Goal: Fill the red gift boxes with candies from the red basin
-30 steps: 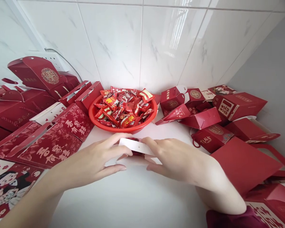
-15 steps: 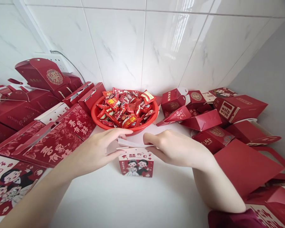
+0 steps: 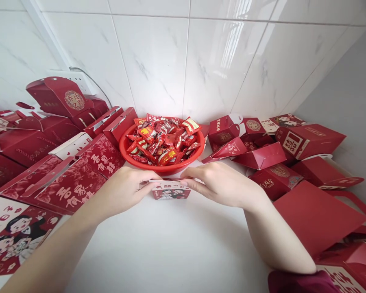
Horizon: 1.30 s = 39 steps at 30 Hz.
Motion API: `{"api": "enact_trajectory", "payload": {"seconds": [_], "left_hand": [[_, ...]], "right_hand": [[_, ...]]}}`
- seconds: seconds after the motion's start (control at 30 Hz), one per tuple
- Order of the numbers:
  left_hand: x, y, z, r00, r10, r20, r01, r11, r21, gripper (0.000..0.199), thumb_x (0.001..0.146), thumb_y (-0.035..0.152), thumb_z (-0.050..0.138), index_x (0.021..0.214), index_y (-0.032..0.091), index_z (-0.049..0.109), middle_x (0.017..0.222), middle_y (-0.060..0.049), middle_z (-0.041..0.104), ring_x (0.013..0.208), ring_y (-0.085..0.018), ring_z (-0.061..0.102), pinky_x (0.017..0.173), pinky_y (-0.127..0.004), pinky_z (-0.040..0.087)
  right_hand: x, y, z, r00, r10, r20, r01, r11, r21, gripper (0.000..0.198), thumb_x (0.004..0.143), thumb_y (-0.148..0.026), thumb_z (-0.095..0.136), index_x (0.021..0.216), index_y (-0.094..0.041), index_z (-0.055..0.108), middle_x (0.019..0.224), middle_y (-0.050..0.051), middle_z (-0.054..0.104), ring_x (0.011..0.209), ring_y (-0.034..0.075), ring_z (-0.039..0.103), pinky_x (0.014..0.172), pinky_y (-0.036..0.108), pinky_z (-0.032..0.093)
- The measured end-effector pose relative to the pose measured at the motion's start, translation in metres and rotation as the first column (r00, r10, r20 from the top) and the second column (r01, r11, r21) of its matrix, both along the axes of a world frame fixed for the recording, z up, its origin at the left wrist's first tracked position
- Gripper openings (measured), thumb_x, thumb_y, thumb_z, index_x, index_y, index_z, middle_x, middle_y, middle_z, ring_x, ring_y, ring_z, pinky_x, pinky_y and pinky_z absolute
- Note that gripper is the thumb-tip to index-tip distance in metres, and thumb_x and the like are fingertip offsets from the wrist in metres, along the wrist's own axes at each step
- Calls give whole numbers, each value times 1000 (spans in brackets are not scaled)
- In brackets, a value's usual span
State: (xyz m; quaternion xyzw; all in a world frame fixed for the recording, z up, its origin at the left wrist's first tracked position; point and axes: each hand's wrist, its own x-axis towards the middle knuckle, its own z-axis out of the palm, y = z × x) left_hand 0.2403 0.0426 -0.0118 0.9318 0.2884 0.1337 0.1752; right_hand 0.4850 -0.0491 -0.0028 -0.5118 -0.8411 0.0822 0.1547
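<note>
A small red gift box (image 3: 171,191) with a cartoon couple printed on its front stands on the white table, just in front of a red bowl (image 3: 161,166) heaped with wrapped candies (image 3: 163,140). My left hand (image 3: 126,190) grips the box's left side and top flap. My right hand (image 3: 222,183) holds its right side, fingers laid over the top. Both hands cover most of the box's top, so only the front face shows.
Flat and folded red boxes (image 3: 73,179) are piled along the left. More assembled red boxes (image 3: 262,156) and flat red sheets (image 3: 315,213) crowd the right. A white tiled wall (image 3: 183,61) stands behind, with a socket and cable (image 3: 82,79) at left.
The box was turned upright a second ago, then both hands pushed it away toward the bowl while pressing its top flaps down.
</note>
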Motion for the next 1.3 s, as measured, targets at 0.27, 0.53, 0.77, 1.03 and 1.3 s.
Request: {"api": "enact_trajectory", "payload": {"seconds": [0.27, 0.53, 0.77, 1.03, 1.3], "left_hand": [[2, -3, 2, 998, 21, -54, -21, 1000, 2, 35, 94, 45, 48, 102, 22, 74, 87, -2, 75, 84, -20, 68, 73, -24, 50], [1, -11, 6, 975, -80, -207, 51, 989, -141, 69, 77, 54, 71, 140, 37, 46, 132, 2, 62, 116, -25, 63, 87, -30, 53], [-7, -9, -1, 985, -118, -125, 115, 993, -30, 115, 73, 52, 77, 155, 39, -3, 163, -6, 16, 146, -32, 29, 113, -45, 38], [-6, -12, 0, 975, -186, -119, 195, 978, 76, 114, 76, 48, 76, 154, 43, -8, 165, -3, 2, 149, -34, 16, 117, -50, 31], [-6, -8, 6, 970, -186, -157, 190, 982, 14, 93, 78, 53, 73, 154, 41, 21, 155, -1, 37, 139, -31, 41, 112, -40, 38]], "right_hand": [[-4, 1, 2, 999, 50, -3, -50, 998, -26, 34, 101, -21, 42, 73, -15, 60, 64, 0, 58, 50, 8, 39, 54, 26, 25], [-3, -9, 3, 992, 128, 15, -126, 986, -107, 29, 99, -23, 45, 82, -16, 67, 62, -1, 57, 51, 10, 42, 53, 27, 25], [2, -6, 3, 991, 116, 61, -120, 991, 62, 26, 99, -21, 45, 83, -15, 64, 58, -2, 52, 48, 9, 35, 54, 27, 25], [8, 1, -1, 995, 78, 64, -81, 996, 45, 23, 100, -21, 44, 86, -15, 61, 64, -2, 52, 51, 9, 35, 52, 25, 26], [6, 0, 1, 996, 80, 45, -79, 997, -24, 23, 100, -19, 43, 95, -15, 65, 75, 3, 64, 58, 12, 49, 55, 26, 31]]}}
